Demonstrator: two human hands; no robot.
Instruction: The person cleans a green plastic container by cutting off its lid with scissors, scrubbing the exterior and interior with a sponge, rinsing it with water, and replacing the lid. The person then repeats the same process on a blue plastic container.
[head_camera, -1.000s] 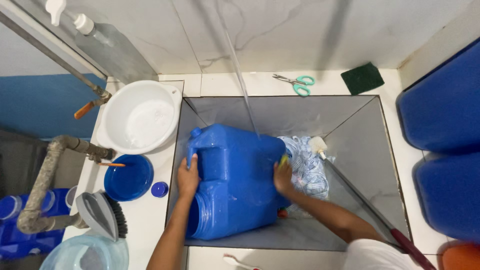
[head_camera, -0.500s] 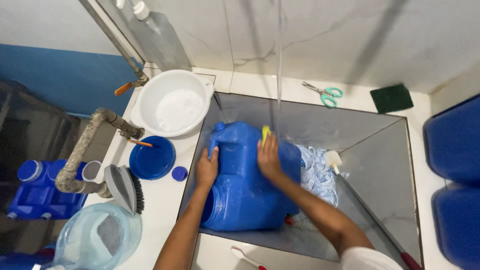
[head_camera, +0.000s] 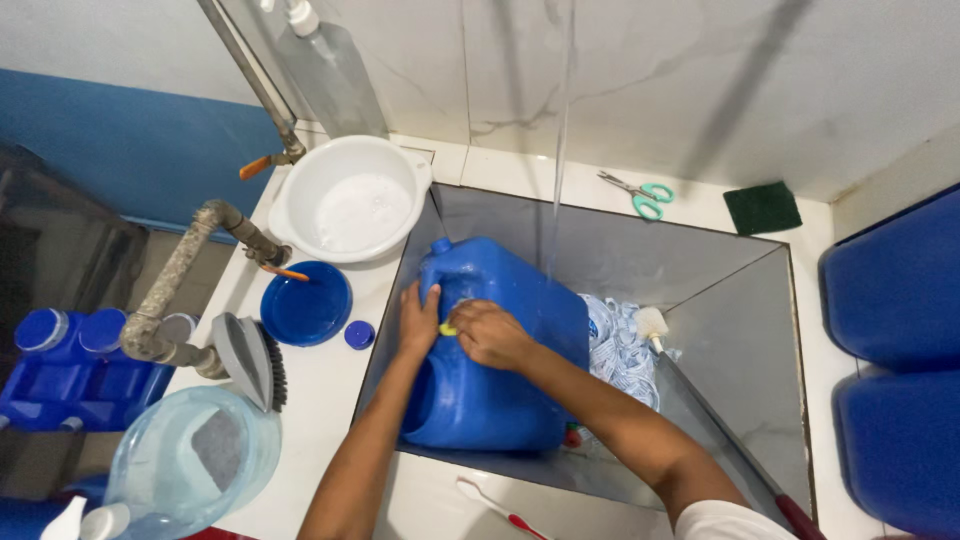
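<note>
A large blue jerrycan (head_camera: 500, 350) is seen lying on its side in a grey steel sink (head_camera: 740, 330) at the centre of the frame, under a thin stream of water (head_camera: 560, 120) falling from above. The left hand (head_camera: 418, 322) is pressed flat against the can's upper left shoulder, fingers spread and not gripping, while the right hand (head_camera: 488, 334) is curled closed around a small yellow scrubber (head_camera: 448, 329), only a sliver of which shows.

The scrubbing is judged best done with the can kept braced by the flat hand so it cannot roll on the wet steel, and with short, firm strokes worked along the moulded ridges.

Much is left unclear. The tap feeding the stream is cut off at the top edge. The can's underside and mouth are hidden, and whether its cap is the small blue cap (head_camera: 359, 334) lying left of the sink cannot be told. A crumpled patterned cloth or plastic (head_camera: 620, 350) is half covered behind the can.
</note>
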